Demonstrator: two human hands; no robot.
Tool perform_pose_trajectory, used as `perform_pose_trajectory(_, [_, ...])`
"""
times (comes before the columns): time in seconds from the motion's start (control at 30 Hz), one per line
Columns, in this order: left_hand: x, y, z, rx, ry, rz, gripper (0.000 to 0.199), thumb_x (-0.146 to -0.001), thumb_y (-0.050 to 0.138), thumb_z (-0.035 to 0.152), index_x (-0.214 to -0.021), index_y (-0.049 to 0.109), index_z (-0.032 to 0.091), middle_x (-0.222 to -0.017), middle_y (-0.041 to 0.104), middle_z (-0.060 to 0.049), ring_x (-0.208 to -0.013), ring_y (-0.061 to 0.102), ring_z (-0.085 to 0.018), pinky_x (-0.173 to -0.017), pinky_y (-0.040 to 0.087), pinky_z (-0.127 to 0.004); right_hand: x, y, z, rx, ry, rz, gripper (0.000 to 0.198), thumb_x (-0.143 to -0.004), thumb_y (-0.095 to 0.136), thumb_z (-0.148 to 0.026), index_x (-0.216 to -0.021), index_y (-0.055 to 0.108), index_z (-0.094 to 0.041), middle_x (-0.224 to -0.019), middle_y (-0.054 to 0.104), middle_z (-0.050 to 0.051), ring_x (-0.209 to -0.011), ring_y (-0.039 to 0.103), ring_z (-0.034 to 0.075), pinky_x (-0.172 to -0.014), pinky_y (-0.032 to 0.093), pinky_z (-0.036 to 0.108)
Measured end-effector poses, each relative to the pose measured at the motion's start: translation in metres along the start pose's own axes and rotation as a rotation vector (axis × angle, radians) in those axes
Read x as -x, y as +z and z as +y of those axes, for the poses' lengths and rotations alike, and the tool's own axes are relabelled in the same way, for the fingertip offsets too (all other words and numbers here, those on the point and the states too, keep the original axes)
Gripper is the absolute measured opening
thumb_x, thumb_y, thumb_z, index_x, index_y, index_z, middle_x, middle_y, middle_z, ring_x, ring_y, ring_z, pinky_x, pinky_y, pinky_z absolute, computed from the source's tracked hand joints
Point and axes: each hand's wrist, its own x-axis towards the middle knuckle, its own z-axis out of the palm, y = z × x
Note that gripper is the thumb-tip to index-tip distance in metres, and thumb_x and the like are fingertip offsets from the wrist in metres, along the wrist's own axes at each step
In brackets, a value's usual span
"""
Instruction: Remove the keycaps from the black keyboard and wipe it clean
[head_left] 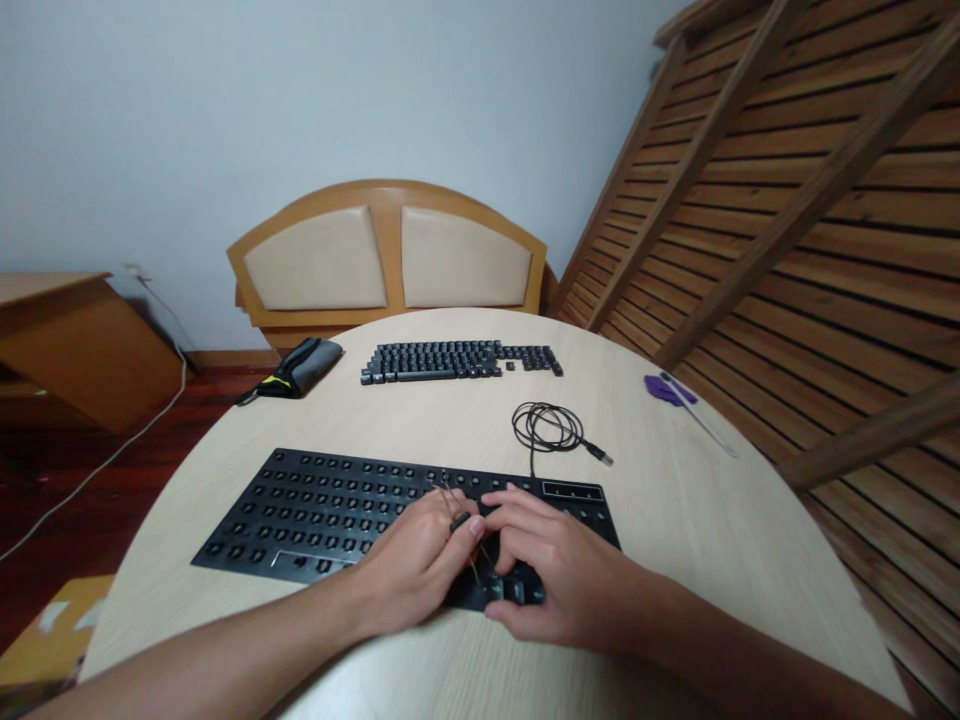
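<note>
A black keyboard (pixel 255 565) lies in front of me, most of its switches bare of keycaps. My left hand (pixel 424 550) is over its right half, thumb and fingers closed on a wire keycap puller (pixel 460 521) with a dark handle and thin wires sticking out both ways. My right hand (pixel 555 560) rests over the right end of the keyboard, fingers curved and apart. Its fingertips are close to the left thumb, and its own thumb is beside a few dark keycaps (pixel 514 590) still on the front edge. Both hands hide part of the keyboard.
Removed black keycaps (pixel 435 360) lie in rows farther back on the round table (pixel 450 430). The coiled USB cable (pixel 551 428) sits behind the keyboard. A dark pouch (pixel 300 370) is at left, a purple cloth (pixel 667 390) with a thin white-handled tool (pixel 705 420) at right.
</note>
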Motion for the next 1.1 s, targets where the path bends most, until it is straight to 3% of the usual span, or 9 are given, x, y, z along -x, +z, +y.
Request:
perform_pose_trajectory(0.4, [0.0004, 0.0003, 0.0012, 0.076, -0.044, -0.015, 0.04, -0.103, 0.026, 0.029, -0.07, 0.047, 0.02, -0.076, 0.058, -0.003, -0.074, 0.053, -0.017, -0.073, 0.041, -0.03, 0.0003, 0.0024, 0.0006, 0.012, 0.012, -0.012, 0.018, -0.072, 0.075, -0.024, -0.078, 0.059, -0.019, -0.099, 0.072, 0.008, -0.124, 0.059, 0.026, -0.116, 0.031, 0.05])
perform_pose_trajectory(0.97, [-0.0007, -0.0004, 0.0018, 0.14, -0.089, -0.035, 0.044, -0.104, 0.024, 0.036, -0.071, 0.047, 0.02, -0.077, 0.057, -0.003, -0.075, 0.052, -0.018, -0.076, 0.043, -0.031, 0.0008, 0.0011, 0.0029, -0.074, 0.053, -0.044, 0.021, -0.071, 0.079, -0.025, -0.077, 0.059, -0.02, -0.096, 0.073, 0.003, -0.125, 0.059, 0.026, -0.117, 0.025, 0.053])
perform_pose_trajectory(1.1, [-0.0012, -0.0043, 0.0039, 0.212, -0.189, 0.005, 0.049, -0.104, 0.021, 0.044, -0.069, 0.047, 0.021, -0.067, 0.05, 0.0, -0.066, 0.049, -0.017, -0.068, 0.042, -0.029, -0.0008, 0.0, 0.0018, -0.188, 0.095, 0.037, 0.026, -0.067, 0.08, -0.022, -0.072, 0.055, -0.02, -0.096, 0.074, 0.002, -0.112, 0.068, 0.023, -0.116, 0.028, 0.052])
